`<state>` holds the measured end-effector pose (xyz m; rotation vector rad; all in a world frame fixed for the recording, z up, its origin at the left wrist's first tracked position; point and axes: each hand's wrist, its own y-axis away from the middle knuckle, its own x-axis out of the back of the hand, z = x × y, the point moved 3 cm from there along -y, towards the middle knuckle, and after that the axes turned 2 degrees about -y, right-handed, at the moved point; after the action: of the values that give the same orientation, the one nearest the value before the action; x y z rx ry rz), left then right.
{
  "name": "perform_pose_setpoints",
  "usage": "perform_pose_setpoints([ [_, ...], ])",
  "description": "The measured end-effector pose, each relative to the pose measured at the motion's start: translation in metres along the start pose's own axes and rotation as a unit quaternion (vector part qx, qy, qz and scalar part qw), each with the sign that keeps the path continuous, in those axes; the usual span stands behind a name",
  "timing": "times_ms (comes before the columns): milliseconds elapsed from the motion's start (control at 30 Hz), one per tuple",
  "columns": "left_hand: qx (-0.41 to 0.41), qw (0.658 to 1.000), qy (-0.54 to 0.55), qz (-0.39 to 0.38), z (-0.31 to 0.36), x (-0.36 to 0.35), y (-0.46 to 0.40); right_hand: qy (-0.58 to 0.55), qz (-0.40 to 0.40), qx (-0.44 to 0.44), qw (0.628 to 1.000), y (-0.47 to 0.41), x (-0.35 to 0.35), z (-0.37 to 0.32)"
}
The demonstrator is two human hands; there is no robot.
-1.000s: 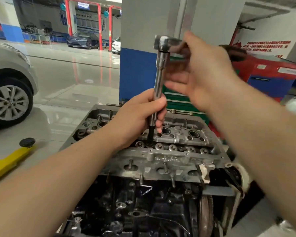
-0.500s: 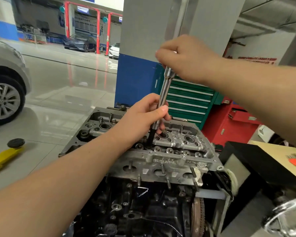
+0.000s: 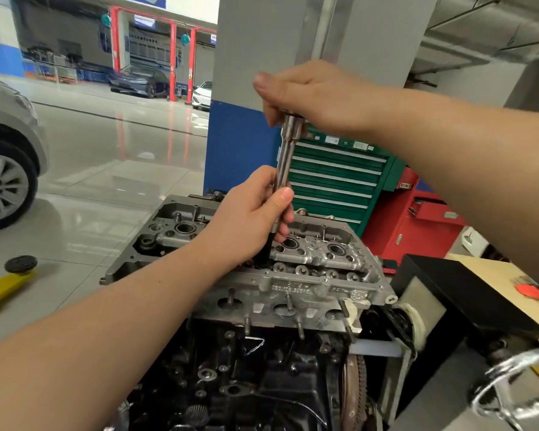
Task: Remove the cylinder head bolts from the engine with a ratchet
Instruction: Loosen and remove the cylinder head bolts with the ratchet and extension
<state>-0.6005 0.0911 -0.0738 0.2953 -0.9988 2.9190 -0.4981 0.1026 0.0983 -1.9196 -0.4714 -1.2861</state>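
Observation:
An engine with a bare aluminium cylinder head (image 3: pixel 293 287) stands in front of me. A long chrome extension bar (image 3: pixel 287 160) rises nearly upright from a black socket (image 3: pixel 265 250) set into the head's middle row. My left hand (image 3: pixel 249 219) grips the lower part of the bar. My right hand (image 3: pixel 311 94) wraps over the ratchet head at the bar's top, hiding the ratchet. The bolt under the socket is out of sight.
A green drawer tool cabinet (image 3: pixel 333 178) and a red cabinet (image 3: pixel 411 225) stand behind the engine by a grey and blue pillar (image 3: pixel 237 144). A black box (image 3: pixel 467 293) sits at the right. A yellow jack arm (image 3: pixel 3 287) and a car wheel (image 3: pixel 3 188) are on the left.
My right hand swung from the ratchet handle at the right round onto the top of the bar and now covers the ratchet head. My left hand kept its grip on the bar.

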Motion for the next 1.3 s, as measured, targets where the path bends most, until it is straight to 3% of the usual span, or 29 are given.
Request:
perform_pose_setpoints([
  [67, 0.003, 1.000, 0.007, 0.001, 0.000, -0.001, 0.000, -0.069, 0.008, 0.011, 0.998, 0.001, -0.001, 0.005],
  [133, 0.006, 1.000, 0.016, 0.000, -0.001, 0.000, -0.001, -0.067, 0.030, 0.008, 0.997, -0.002, -0.005, 0.005],
  [233, 0.015, 0.999, 0.031, 0.010, -0.002, 0.000, -0.002, 0.139, 0.069, -0.025, 0.988, -0.010, -0.007, -0.002],
  [300, 0.027, 0.999, 0.039, 0.013, -0.002, -0.003, -0.003, 0.310, 0.093, -0.069, 0.944, -0.010, -0.004, -0.007],
  [367, 0.047, 0.998, 0.052, -0.001, -0.002, -0.005, -0.004, 0.359, 0.098, -0.093, 0.924, -0.008, -0.004, -0.012],
  [500, 0.125, 0.970, 0.199, -0.055, -0.002, -0.009, -0.007, 0.265, 0.143, -0.036, 0.953, -0.009, -0.006, -0.011],
  [567, 0.164, 0.959, 0.214, -0.083, 0.000, -0.013, -0.012, 0.113, 0.099, 0.030, 0.988, -0.005, -0.007, -0.008],
  [633, 0.197, 0.949, 0.211, -0.124, 0.003, -0.014, -0.017, -0.053, 0.058, 0.044, 0.996, 0.001, -0.005, 0.001],
  [667, 0.209, 0.946, 0.207, -0.139, 0.006, -0.013, -0.018, -0.085, 0.058, 0.035, 0.994, 0.002, -0.005, 0.006],
  [733, 0.199, 0.965, 0.127, -0.119, 0.015, -0.006, -0.023, -0.017, 0.095, 0.001, 0.995, -0.001, -0.008, 0.010],
  [800, 0.146, 0.989, 0.003, 0.009, 0.029, 0.000, -0.032, 0.151, 0.143, -0.062, 0.976, -0.005, -0.010, 0.007],
  [867, 0.102, 0.987, -0.005, 0.125, 0.043, -0.005, -0.040, 0.278, 0.188, -0.105, 0.936, -0.003, -0.008, 0.000],
  [967, 0.035, 0.984, -0.020, 0.174, 0.058, -0.031, -0.037, 0.328, 0.206, -0.074, 0.919, 0.003, -0.009, -0.010],
  [1033, 0.058, 0.965, -0.005, 0.255, 0.055, -0.024, -0.036, 0.316, 0.214, -0.014, 0.924, 0.004, -0.009, -0.017],
  [1067, 0.091, 0.966, 0.035, 0.239, 0.052, -0.017, -0.038, 0.290, 0.199, 0.005, 0.936, 0.004, -0.008, -0.016],
  [1167, 0.169, 0.973, 0.154, -0.016, 0.056, -0.009, -0.043, 0.087, 0.109, 0.061, 0.988, 0.007, -0.004, -0.007],
  [1200, 0.167, 0.970, 0.167, -0.061, 0.057, -0.008, -0.043, 0.026, 0.096, 0.064, 0.993, 0.009, -0.004, -0.005],
  [1233, 0.161, 0.973, 0.154, -0.054, 0.058, -0.007, -0.043, 0.003, 0.100, 0.057, 0.993, 0.010, -0.005, -0.003],
  [1300, 0.145, 0.988, 0.043, 0.042, 0.057, -0.007, -0.044, 0.044, 0.128, 0.012, 0.991, 0.007, -0.007, -0.001],
])
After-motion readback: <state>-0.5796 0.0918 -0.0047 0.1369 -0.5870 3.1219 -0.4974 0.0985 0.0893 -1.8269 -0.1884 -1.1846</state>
